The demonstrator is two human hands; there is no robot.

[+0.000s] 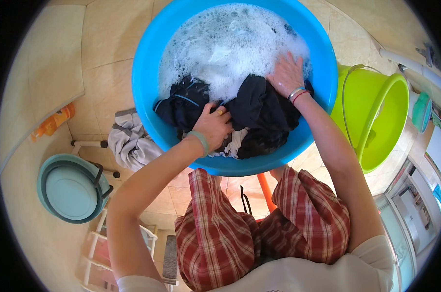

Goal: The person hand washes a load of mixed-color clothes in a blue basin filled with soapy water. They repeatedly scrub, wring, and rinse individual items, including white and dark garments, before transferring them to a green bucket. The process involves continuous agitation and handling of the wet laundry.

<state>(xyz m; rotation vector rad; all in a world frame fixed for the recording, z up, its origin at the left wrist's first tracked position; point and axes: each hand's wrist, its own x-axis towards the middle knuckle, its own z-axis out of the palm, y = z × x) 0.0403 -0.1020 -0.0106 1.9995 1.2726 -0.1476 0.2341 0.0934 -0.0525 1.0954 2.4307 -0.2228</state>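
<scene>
Dark clothes (262,104) sit in the near half of the blue tub (143,73), partly under foam (206,48). Left hand (210,125): fingers bent, down on the cloth; can't tell if it pinches any. Right hand (286,78): fingers spread wide at the foam edge, wrist beside the dark cloth, no grip seen.

Risks: a hard shove toward the knees could slop suds over the near rim onto the plaid trousers (218,233); soapy, slick fabric could slide from the fingers; foam could hide smaller pieces.

Orientation: crumpled heap, no clear front end; long axis runs roughly left-right, across the tub. Count of garments: can't tell, maybe 2+.
</scene>
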